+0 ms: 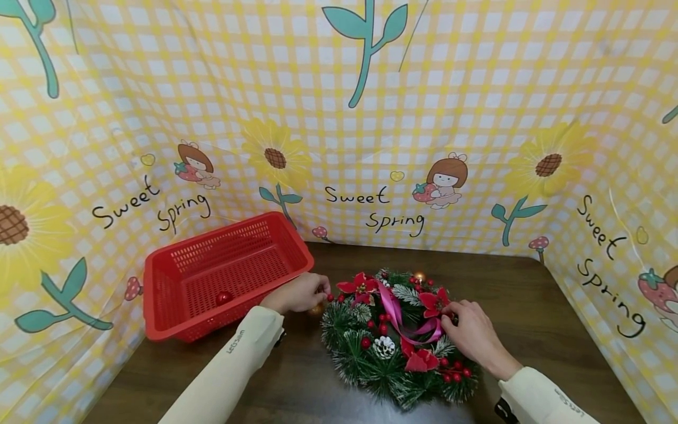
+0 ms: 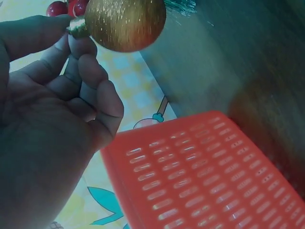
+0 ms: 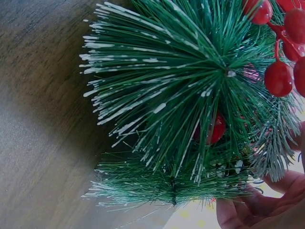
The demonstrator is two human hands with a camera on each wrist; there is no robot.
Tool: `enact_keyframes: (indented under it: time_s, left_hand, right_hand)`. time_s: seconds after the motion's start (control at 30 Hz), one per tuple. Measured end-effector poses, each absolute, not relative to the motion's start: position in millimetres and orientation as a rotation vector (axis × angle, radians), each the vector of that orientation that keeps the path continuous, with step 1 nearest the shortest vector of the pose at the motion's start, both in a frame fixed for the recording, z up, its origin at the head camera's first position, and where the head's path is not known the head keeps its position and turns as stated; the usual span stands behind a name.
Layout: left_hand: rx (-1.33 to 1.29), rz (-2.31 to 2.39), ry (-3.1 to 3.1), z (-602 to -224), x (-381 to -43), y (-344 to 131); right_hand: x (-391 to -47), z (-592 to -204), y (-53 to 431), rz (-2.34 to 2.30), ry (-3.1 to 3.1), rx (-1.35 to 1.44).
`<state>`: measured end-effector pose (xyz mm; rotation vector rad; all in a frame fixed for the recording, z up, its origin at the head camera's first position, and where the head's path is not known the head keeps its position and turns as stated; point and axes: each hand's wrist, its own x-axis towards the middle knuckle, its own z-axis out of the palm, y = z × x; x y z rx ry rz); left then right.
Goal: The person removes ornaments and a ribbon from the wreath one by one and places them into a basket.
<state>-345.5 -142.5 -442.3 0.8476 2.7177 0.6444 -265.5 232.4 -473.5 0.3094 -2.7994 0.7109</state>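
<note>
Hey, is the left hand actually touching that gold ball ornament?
Touching. The left wrist view shows it: the left hand pinches the gold ball ornament by the shiny cap at its end.

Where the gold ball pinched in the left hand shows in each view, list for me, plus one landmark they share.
Head: the gold ball is in the lower half, slightly left of middle, partly hidden by the left hand.
Left wrist: at the top edge, slightly left of middle.
Right wrist: not in it.
Shared landmark: the wreath, only needle tips at the top in left wrist, large in right wrist.
</note>
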Motion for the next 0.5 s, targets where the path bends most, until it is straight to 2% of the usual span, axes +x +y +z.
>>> enact_keyframes:
  time_s: [0.5]
  left_hand:
    - [0.909, 0.809, 2.71, -446.4, -347.0, -138.7]
  right_hand:
    - [-266.1, -472.2, 232.7, 0.711, -2.824, 0.295]
